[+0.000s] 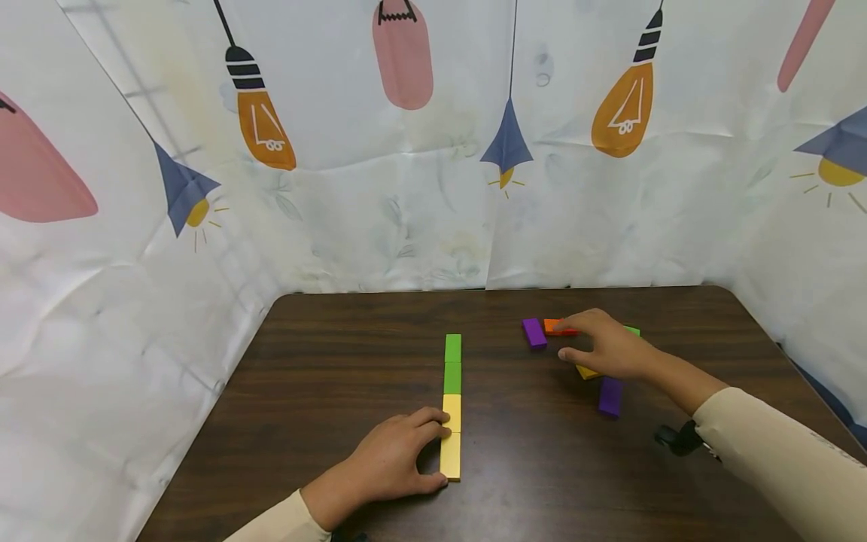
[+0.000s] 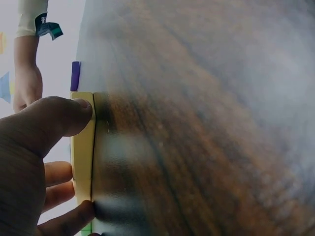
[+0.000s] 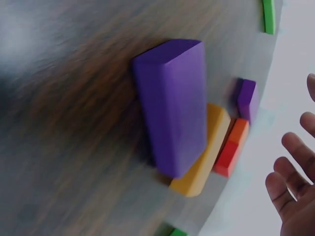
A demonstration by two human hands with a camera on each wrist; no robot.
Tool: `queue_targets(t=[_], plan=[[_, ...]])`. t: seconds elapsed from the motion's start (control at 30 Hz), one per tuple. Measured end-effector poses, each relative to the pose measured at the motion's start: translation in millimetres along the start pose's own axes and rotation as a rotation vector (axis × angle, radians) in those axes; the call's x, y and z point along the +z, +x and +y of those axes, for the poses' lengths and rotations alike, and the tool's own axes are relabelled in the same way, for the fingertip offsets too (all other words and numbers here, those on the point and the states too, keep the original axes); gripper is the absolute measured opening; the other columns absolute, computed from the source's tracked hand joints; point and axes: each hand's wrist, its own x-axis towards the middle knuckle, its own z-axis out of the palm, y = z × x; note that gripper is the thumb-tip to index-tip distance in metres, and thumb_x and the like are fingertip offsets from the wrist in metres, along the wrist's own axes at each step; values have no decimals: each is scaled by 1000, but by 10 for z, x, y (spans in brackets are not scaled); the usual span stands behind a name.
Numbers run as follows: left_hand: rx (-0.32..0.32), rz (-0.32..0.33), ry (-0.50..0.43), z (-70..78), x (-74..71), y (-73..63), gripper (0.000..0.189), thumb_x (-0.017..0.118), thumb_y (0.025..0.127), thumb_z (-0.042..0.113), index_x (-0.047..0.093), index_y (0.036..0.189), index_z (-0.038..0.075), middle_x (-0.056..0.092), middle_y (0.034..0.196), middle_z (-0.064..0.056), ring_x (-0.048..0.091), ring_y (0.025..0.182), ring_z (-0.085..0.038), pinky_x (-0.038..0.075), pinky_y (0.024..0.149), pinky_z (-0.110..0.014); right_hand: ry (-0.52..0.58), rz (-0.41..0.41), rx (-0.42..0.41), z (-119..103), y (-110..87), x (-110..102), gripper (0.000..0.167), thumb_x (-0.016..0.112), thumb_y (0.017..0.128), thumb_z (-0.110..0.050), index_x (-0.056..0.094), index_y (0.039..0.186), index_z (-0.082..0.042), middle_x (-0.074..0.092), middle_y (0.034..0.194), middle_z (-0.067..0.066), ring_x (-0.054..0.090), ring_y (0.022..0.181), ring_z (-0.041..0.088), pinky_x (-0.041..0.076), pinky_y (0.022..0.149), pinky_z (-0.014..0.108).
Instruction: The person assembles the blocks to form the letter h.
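Observation:
Two yellow blocks [image 1: 451,458] and two green blocks [image 1: 453,378] lie end to end in a straight row. My left hand [image 1: 387,461] grips along the yellow part from the left. Its thumb [image 2: 74,118] is at the near end, and its bent fingers touch the side farther up. Over the loose blocks at the right hovers my right hand [image 1: 612,348], fingers spread and holding nothing. Below and around it are a purple block [image 3: 172,108], an orange-yellow block [image 3: 214,132], a red block [image 3: 227,158] beside an orange one [image 3: 239,130], and another purple block [image 1: 534,333].
A green block [image 1: 633,331] is partly hidden behind the right hand. The dark wood-grain table [image 1: 339,354] has its far edge against a patterned cloth [image 1: 379,226], which also hangs along both sides.

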Motion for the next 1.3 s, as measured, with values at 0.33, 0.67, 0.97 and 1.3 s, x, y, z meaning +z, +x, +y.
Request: queue_targets(t=[0.33,0.67,0.97,1.3], plan=[[1,3,11,12,-15,8,53,79,85,48,68,127,18,56,138,5,64,108,-17,54,90,-38,11,19,9,100,-212,-35,47,74,96,-32,66,132,-4,62,133,12,50,128,41,40,102,63],[-3,-8,8,17,-32,0,54,78,86,49,68,128,18,55,139,5,64,108,-17,54,89,-39,-6,32,31,151,-409,-21,46,75,95,-30,65,132,-4,64,132,14,53,125,40,39,103,66],[-8,-8,8,18,-25,5,53,78,86,49,68,128,18,55,140,5,64,109,-18,54,90,-39,-19,58,59,260,-600,27,50,78,92,-32,65,132,-3,65,130,13,54,124,42,40,101,66],[-15,-18,-2,12,-32,-1,54,77,87,51,68,129,19,54,140,6,63,111,-18,54,91,-40,-27,20,149,286,-769,10,58,75,92,-46,64,134,-6,63,132,18,51,126,47,39,100,69]])
